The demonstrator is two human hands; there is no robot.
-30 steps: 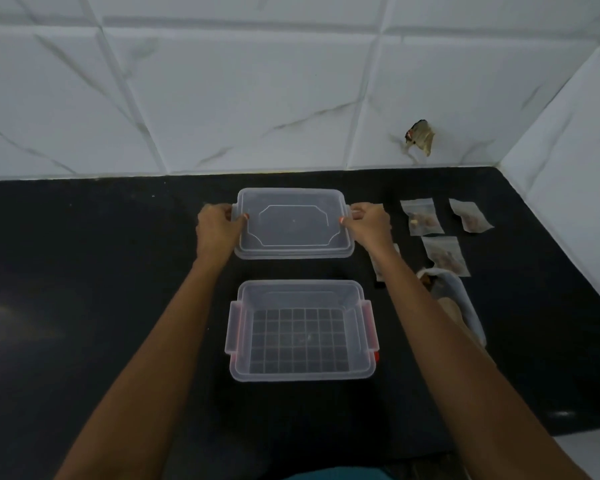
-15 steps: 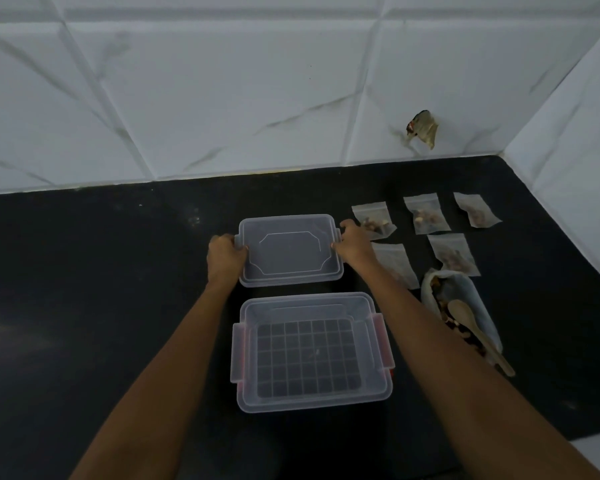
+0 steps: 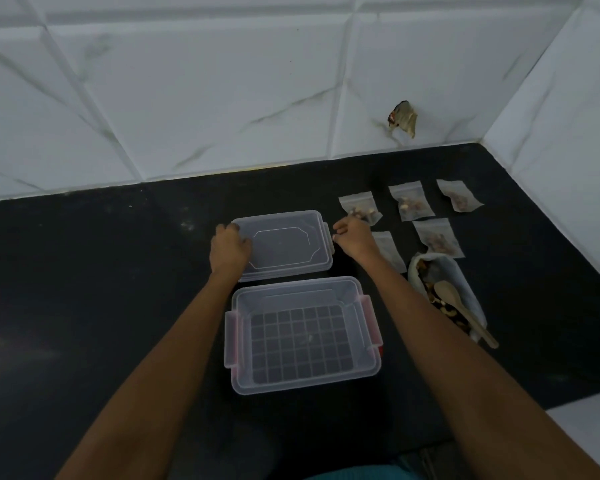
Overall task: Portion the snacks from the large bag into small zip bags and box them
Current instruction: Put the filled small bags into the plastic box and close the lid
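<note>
A clear plastic lid (image 3: 284,245) lies flat on the black counter just behind the open clear box (image 3: 355,303), which has red side latches and nothing inside. My left hand (image 3: 227,249) grips the lid's left edge. My right hand (image 3: 352,237) has curled fingertips on the lid's right tab. Several small zip bags (image 3: 411,202) with snacks lie to the right of the lid; one is partly hidden under my right wrist. The large open snack bag (image 3: 465,289) lies right of the box with a wooden spoon (image 3: 459,308) in it.
The black counter (image 3: 101,289) ends at a white marble-tiled wall (image 3: 222,98) behind and another on the right. A torn scrap (image 3: 403,118) sticks to the back wall. The counter's front right corner meets a white surface (image 3: 589,420).
The lid has come nearer to the box and now lies flat on the counter. Both hands stayed at its ends; the right hand has slid to the very edge.
</note>
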